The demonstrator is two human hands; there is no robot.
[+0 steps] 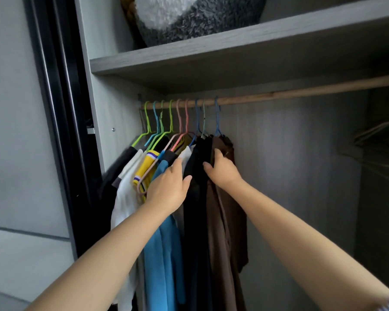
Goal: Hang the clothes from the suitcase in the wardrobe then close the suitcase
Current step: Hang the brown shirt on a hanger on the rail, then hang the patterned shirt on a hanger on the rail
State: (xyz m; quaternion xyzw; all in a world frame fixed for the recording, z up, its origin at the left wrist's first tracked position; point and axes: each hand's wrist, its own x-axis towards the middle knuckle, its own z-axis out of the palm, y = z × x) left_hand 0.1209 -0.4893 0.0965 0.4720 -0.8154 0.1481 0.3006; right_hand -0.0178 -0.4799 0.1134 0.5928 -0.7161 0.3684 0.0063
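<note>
Several garments hang on coloured hangers (177,122) from a wooden rail (279,95) at the left of the wardrobe: white, yellow (145,169), blue (164,243), black (195,221) and brown (225,221). My left hand (169,187) lies flat with straight fingers against the blue and white clothes, pressing them leftward. My right hand (222,169) reaches in between the black and brown garments, its fingers tucked behind the brown fabric near the shoulder and its thumb on the black one. The suitcase is out of view.
A grey shelf (234,55) runs above the rail, carrying a fluffy grey and white cushion (189,16). A dark sliding door frame (54,131) stands at the left. Several bare hangers (380,135) hang at the far right of the wardrobe.
</note>
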